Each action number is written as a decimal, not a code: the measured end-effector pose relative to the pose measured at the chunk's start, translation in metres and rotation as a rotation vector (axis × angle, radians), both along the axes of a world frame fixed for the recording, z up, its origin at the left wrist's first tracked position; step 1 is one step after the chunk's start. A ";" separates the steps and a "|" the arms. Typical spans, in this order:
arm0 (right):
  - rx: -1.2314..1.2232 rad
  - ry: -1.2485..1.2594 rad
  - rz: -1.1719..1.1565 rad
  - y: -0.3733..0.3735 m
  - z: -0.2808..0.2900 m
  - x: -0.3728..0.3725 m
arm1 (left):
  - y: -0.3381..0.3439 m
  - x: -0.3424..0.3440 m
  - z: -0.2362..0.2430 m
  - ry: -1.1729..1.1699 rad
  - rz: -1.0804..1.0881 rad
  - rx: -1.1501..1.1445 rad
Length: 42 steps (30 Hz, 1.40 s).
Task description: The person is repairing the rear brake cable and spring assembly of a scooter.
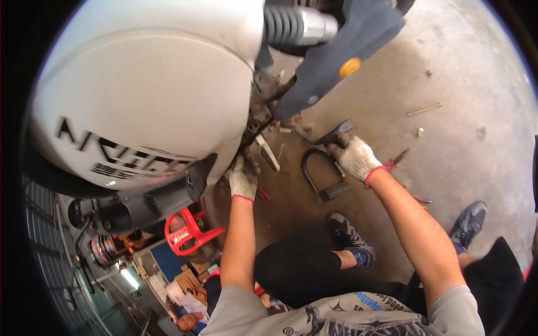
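Note:
My left hand [242,176], in a cream glove with red cuff, reaches to the dark underside [246,143] of a white scooter body [140,89], its fingers curled on something I cannot make out. My right hand [356,157], gloved alike, grips a dark bent piece [319,136] just above the floor. A U-shaped lock [325,192] lies below it, and red-handled pliers [395,159] lie to its right. A silver-and-black pedal-like part [268,153] sits between my hands. Above are a dark grey plastic guard [319,78] with a yellow reflector [349,68] and a ribbed rubber boot [283,25].
A long brass-coloured rod [425,109] and a small brass fitting [420,132] lie on the concrete floor [465,112] at right. At lower left are a red plastic stool [182,238], cardboard boxes [186,278] and another person [188,319]. My feet are near the lock.

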State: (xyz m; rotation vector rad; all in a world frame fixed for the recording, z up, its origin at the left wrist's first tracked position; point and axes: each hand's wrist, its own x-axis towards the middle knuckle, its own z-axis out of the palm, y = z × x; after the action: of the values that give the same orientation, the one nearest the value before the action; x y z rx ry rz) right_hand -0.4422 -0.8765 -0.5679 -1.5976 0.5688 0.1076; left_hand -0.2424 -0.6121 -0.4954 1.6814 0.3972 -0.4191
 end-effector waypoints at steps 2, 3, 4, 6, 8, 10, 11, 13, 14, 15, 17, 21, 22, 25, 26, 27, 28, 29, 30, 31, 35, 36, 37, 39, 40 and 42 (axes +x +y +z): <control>0.038 -0.025 0.023 0.013 -0.022 0.008 | 0.013 0.008 -0.015 -0.032 0.071 -0.134; 0.066 -0.017 0.021 0.017 -0.029 0.009 | 0.019 0.014 -0.018 -0.054 0.038 -0.217; 0.100 0.001 0.018 0.022 -0.032 0.007 | 0.025 0.017 -0.020 -0.061 0.020 -0.274; 0.181 0.062 0.027 0.032 -0.032 0.006 | 0.037 0.020 -0.020 0.008 -0.010 -0.371; 0.244 0.049 0.066 0.040 -0.026 0.005 | 0.046 0.019 -0.020 0.063 0.085 -0.470; 0.242 0.054 0.106 0.046 -0.018 0.011 | 0.049 0.017 -0.018 0.048 0.002 -0.545; 0.257 -0.023 0.092 0.048 -0.013 0.016 | 0.048 0.017 -0.018 0.009 0.022 -0.526; 0.306 -0.160 0.067 0.051 -0.005 0.029 | 0.045 0.018 -0.019 -0.038 0.037 -0.512; 0.297 -0.172 0.077 0.052 0.000 0.038 | 0.042 0.019 -0.019 -0.042 0.048 -0.494; 0.377 -0.310 0.061 0.054 0.004 0.047 | 0.041 0.019 -0.020 -0.044 0.058 -0.475; 0.447 -0.449 0.055 0.058 0.015 0.066 | 0.037 0.018 -0.023 -0.123 0.100 -0.483; 1.062 -0.343 -0.071 0.067 0.033 0.095 | 0.034 0.016 -0.024 -0.030 0.123 -0.566; 1.290 -0.296 -0.137 0.069 0.036 0.100 | 0.033 0.016 -0.024 -0.028 0.050 -0.620; 1.383 -0.328 -0.212 0.073 0.041 0.107 | 0.028 0.013 -0.025 -0.129 0.221 -0.479; 1.453 -0.327 -0.254 0.074 0.041 0.108 | 0.028 0.011 -0.024 -0.146 0.200 -0.475; 1.444 -0.331 -0.254 0.075 0.042 0.109 | 0.027 0.010 -0.024 -0.159 0.179 -0.473; 1.422 -0.336 -0.222 0.076 0.042 0.110 | 0.027 0.010 -0.024 -0.158 0.178 -0.483; 1.402 -0.339 -0.187 0.076 0.042 0.111 | 0.027 0.010 -0.022 -0.113 0.129 -0.516; 1.396 -0.339 -0.182 0.076 0.042 0.111 | 0.027 0.010 -0.020 -0.073 0.148 -0.506; 1.248 -0.354 -0.152 0.075 0.043 0.111 | 0.026 0.009 -0.019 -0.073 0.084 -0.553; 1.102 -0.333 -0.158 0.068 0.042 0.109 | 0.020 0.004 -0.012 -0.162 0.065 -0.451; 1.099 -0.319 -0.150 0.067 0.042 0.109 | 0.017 0.002 -0.011 -0.136 0.025 -0.477; 1.092 -0.338 -0.155 0.067 0.042 0.107 | 0.014 0.000 -0.010 -0.139 0.052 -0.472; 1.068 -0.356 -0.161 0.069 0.039 0.102 | 0.006 -0.002 -0.009 -0.140 0.066 -0.336; 1.048 -0.362 -0.159 0.071 0.037 0.099 | 0.001 -0.002 -0.010 -0.161 0.006 -0.395; 1.013 -0.369 -0.151 0.077 0.032 0.089 | -0.006 -0.002 -0.011 -0.218 -0.067 -0.371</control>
State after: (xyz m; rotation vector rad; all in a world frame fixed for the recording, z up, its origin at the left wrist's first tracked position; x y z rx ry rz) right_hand -0.3530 -0.7992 -0.5363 -0.5610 0.2583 -0.0195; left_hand -0.2446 -0.6182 -0.5059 1.3626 0.0943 -0.3307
